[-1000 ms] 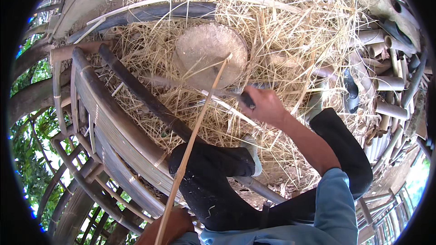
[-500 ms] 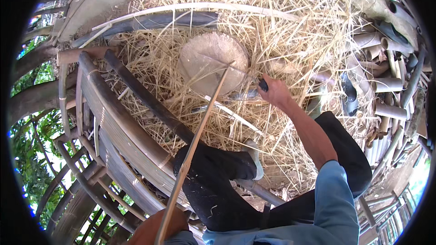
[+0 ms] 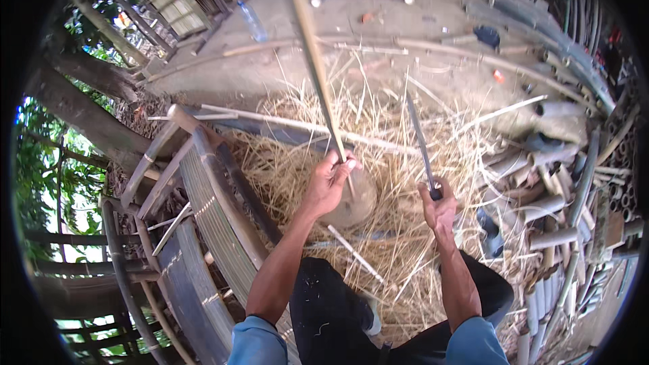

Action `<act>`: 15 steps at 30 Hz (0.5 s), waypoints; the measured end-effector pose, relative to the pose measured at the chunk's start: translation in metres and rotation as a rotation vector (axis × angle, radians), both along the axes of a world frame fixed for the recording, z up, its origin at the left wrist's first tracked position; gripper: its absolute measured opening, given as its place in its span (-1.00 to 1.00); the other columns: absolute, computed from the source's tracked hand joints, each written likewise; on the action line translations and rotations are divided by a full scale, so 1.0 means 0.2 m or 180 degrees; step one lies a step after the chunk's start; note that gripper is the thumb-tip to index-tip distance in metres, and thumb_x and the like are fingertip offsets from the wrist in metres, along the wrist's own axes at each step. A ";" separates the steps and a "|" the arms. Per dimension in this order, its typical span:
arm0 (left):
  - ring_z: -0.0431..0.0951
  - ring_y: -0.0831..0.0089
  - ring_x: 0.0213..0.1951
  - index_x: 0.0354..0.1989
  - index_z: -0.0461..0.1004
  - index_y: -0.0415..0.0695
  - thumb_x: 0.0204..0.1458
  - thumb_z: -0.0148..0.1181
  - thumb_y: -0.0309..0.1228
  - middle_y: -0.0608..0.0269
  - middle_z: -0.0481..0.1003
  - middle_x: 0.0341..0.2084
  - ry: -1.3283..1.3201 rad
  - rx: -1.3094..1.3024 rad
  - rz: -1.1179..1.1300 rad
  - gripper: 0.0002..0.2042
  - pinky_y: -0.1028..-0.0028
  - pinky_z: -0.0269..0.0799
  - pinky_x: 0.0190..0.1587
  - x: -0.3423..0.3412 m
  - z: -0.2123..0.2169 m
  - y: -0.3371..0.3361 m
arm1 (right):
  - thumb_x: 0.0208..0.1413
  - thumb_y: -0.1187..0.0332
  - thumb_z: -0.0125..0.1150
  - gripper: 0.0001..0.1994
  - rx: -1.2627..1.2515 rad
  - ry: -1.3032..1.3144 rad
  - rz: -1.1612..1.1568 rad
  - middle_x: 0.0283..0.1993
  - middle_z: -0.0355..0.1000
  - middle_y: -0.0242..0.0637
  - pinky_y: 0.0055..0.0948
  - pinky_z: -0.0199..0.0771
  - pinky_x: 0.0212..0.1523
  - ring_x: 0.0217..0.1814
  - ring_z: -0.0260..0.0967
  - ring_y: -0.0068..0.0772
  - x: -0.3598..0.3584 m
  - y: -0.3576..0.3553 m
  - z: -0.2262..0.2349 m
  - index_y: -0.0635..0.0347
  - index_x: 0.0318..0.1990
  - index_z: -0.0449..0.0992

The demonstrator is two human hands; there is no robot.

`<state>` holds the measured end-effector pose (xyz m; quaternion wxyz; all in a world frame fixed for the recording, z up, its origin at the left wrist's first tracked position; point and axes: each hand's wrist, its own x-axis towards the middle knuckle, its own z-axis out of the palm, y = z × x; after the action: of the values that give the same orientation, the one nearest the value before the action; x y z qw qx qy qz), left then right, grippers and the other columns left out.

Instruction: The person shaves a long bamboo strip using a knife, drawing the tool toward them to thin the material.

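Observation:
My left hand (image 3: 326,188) is closed round a long, thin bamboo strip (image 3: 315,61) near its lower part. The strip stands up and away from me, its far part blurred, and its short lower end reaches over a round wooden chopping block (image 3: 362,208). To the right of the block, my right hand (image 3: 439,209) grips the dark handle of a long knife (image 3: 419,136). Its narrow blade points away from me and slightly left, apart from the strip. Part of the block is hidden behind my left hand.
Pale bamboo shavings (image 3: 405,250) cover the ground round the block. A slatted bamboo bench (image 3: 220,192) stands close on my left. Cut bamboo pieces (image 3: 553,238) are piled at the right. A plastic bottle (image 3: 252,21) lies at the far left.
My left hand has come up from the lower edge to over the block, and the strip now points upward. The knife has left the block and swung to point away. The view has tilted farther out.

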<state>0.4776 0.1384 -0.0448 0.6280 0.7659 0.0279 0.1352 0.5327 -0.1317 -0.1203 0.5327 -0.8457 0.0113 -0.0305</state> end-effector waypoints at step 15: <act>0.38 0.74 -0.41 -0.03 0.61 -0.30 0.16 0.26 -0.57 0.46 0.55 -0.40 -0.0514 -0.0413 0.1266 -0.78 0.60 0.29 -0.37 -0.97 0.85 0.04 | 0.24 0.01 0.24 -0.58 0.0189 -0.0467 0.0821 -0.59 0.25 -0.34 -0.30 0.15 -0.50 -0.57 0.09 -0.41 -0.56 -0.02 0.77 0.27 -0.35 0.48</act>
<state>0.2843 0.1470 0.1261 0.6371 0.6900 0.1366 0.3152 0.4204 -0.1350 0.0339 0.5564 -0.8195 -0.1355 -0.0232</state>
